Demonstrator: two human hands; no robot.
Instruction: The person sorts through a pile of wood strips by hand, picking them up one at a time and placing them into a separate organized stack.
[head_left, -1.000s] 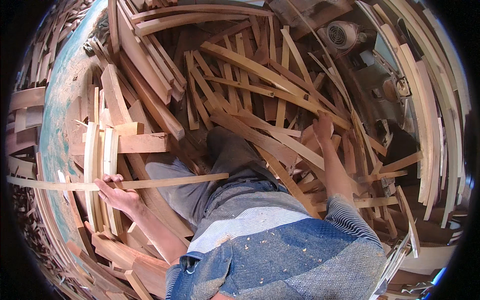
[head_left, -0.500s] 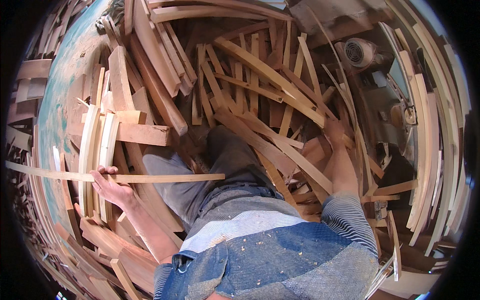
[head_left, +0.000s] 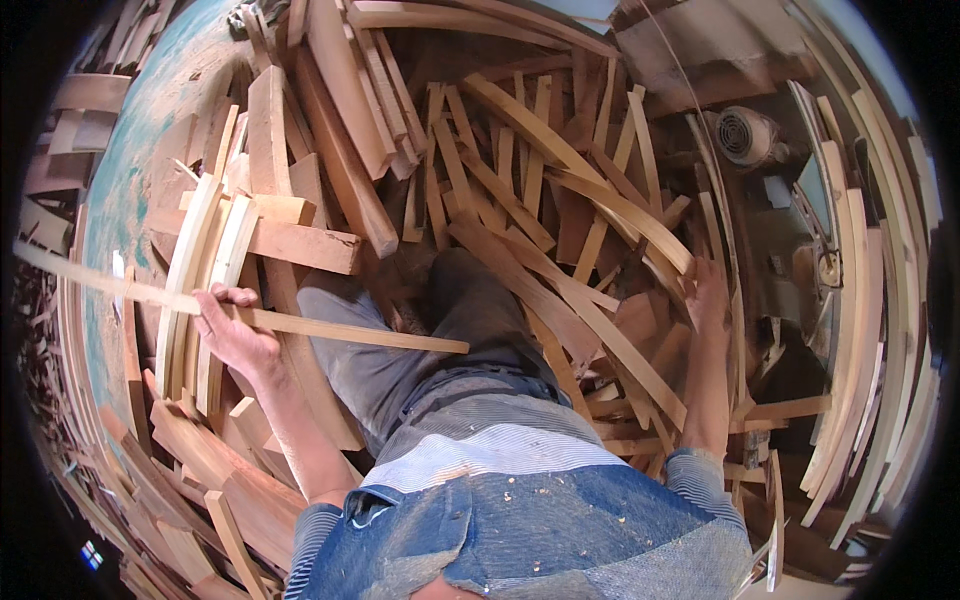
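Observation:
My left hand (head_left: pixel 240 335) is closed around a long, thin, pale wooden strip (head_left: pixel 375 333). That strip runs from the far left across to above my lap. Behind the hand, a few pale curved slats (head_left: pixel 190 290) lean side by side against a reddish wood block (head_left: pixel 305 246). On the right, my right hand (head_left: pixel 708 298) grips the near end of a light wooden slat (head_left: pixel 635 220), whose other end lies over the pile. Some of the right fingers are hidden behind the slat's end and the hand's own back.
A tangled heap of wood offcuts (head_left: pixel 520 200) fills the space ahead of my knees. Thick planks (head_left: pixel 345 90) lean at the back. A dusty motor with a round grille (head_left: pixel 745 137) stands at the right, beside long upright strips (head_left: pixel 850 330). More boards (head_left: pixel 230 450) lie at the lower left.
My right hand has shifted, and the slat in it now lies across the pile at a new angle. The strip in my left hand has tilted, its right end lower.

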